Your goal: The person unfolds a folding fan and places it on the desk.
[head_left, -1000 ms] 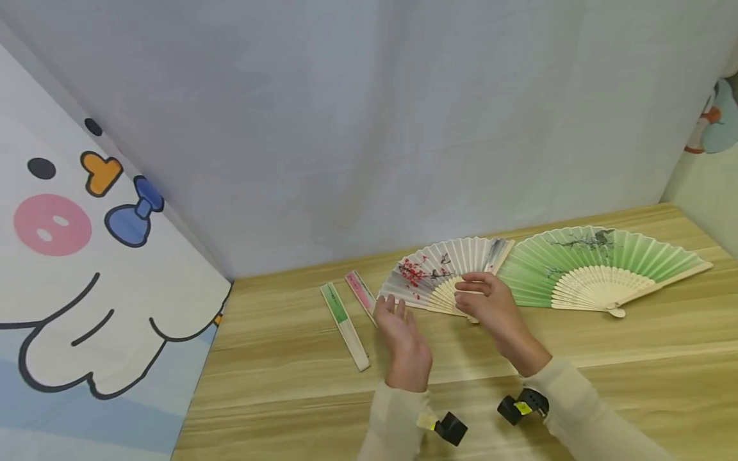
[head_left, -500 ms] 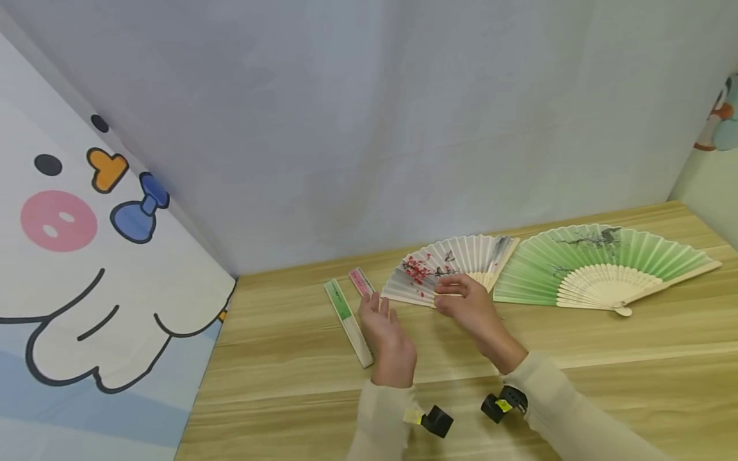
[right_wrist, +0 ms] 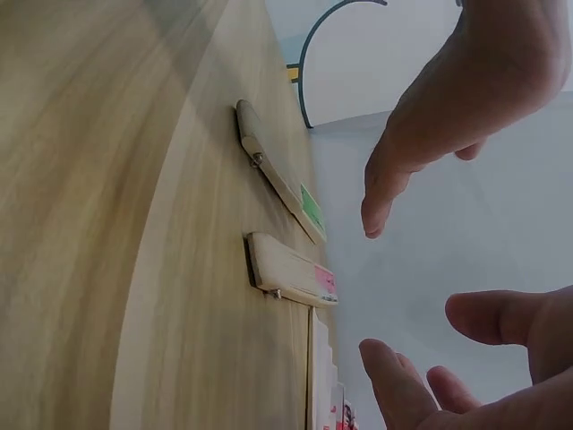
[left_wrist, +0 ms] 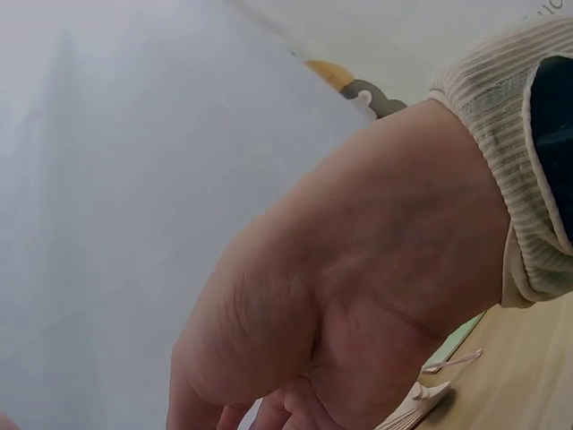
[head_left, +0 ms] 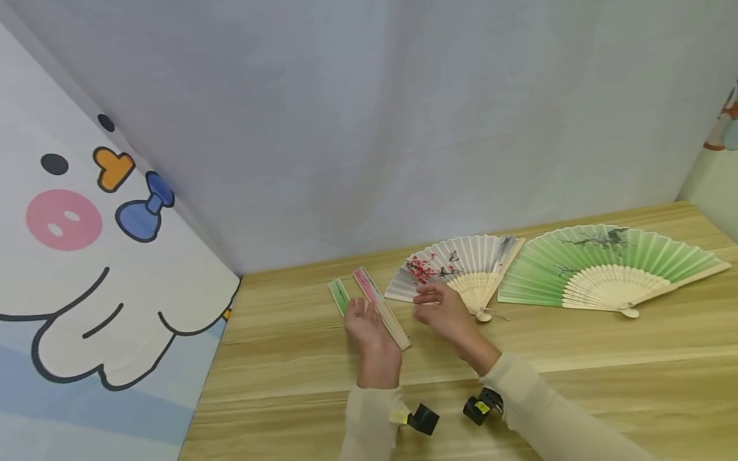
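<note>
Above the table my left hand (head_left: 375,346) is raised with loosely bent fingers and holds nothing. It overlaps the lower part of a folded hand fan with a green end (head_left: 339,294) in the head view. Beside that lies a folded fan with a pink end (head_left: 387,314); the right wrist view shows both on the wood, apart from the hands. My right hand (head_left: 446,317), also holding nothing, hovers in front of a spread white-grey fan with red blossoms (head_left: 475,288). The left wrist view is mostly filled by the left hand (left_wrist: 358,269).
A spread green fan (head_left: 611,275) with a dark branch print lies at the right, close to the blossom fan. Behind the wooden table (head_left: 277,358) hangs a pale grey cloth (head_left: 375,128). A cartoon-printed panel (head_left: 69,282) stands along the left side.
Both hands have drifted left together. The pink-ended folded fan and the blossom fan's pivot end now show, while the green-ended folded fan is partly covered. The view has shifted slightly.
</note>
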